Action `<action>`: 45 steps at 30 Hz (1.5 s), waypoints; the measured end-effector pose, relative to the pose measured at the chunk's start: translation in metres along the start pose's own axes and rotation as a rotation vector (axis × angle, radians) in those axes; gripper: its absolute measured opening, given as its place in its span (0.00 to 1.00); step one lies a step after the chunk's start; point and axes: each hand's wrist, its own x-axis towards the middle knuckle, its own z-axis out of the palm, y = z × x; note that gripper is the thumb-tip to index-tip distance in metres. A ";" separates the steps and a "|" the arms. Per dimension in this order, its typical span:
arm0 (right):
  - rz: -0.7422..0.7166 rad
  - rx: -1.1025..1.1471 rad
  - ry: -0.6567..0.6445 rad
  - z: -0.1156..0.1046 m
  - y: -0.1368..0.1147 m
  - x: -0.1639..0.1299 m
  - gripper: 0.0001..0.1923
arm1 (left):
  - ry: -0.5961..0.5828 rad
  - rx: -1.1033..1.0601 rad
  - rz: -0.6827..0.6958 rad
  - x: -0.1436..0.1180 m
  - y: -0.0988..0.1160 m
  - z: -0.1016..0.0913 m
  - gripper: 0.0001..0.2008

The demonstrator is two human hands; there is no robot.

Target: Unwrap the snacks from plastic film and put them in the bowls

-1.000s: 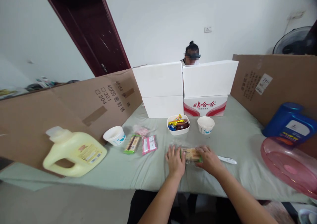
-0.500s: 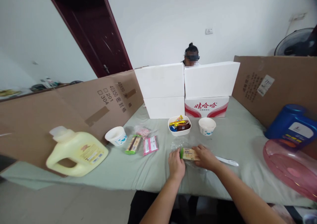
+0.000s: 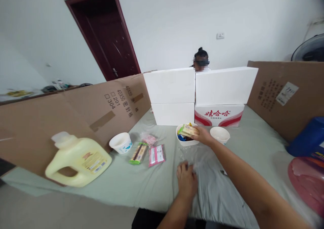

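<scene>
Grey-green cloth covers my table; my right hand (image 3: 204, 136) pinches a wrapped biscuit pack (image 3: 188, 131), long axis left-right, directly over the far white snack bowl (image 3: 186, 142). My left hand (image 3: 186, 179) rests loose, palm-down, nearer me on clear plastic film (image 3: 199, 158), holding nothing.
</scene>
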 end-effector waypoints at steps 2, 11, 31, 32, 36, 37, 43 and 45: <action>0.031 -0.036 0.027 0.006 0.000 0.020 0.30 | 0.016 -0.013 0.005 -0.001 0.000 0.001 0.18; -0.031 -0.144 0.032 0.013 -0.001 0.015 0.29 | 0.048 -0.043 -0.035 0.001 -0.002 0.002 0.14; -0.313 -0.182 -0.100 -0.001 0.029 -0.244 0.17 | -0.385 -0.062 0.587 -0.009 -0.059 -0.090 0.11; -0.319 -0.158 -0.074 -0.002 0.027 -0.247 0.16 | -0.419 -0.075 0.571 -0.008 -0.063 -0.094 0.11; -0.322 0.022 -0.053 -0.013 0.011 -0.259 0.13 | -0.589 -0.182 0.495 -0.005 -0.075 -0.109 0.09; -0.302 0.082 -0.078 -0.015 0.007 -0.262 0.12 | -0.630 -0.223 0.454 -0.004 -0.077 -0.113 0.09; 0.102 0.439 -0.193 -0.006 0.006 -0.276 0.15 | -0.711 -0.493 0.180 0.003 -0.091 -0.122 0.05; 0.192 0.531 -0.161 0.003 0.012 -0.277 0.16 | -0.645 -0.511 0.138 0.004 -0.095 -0.117 0.05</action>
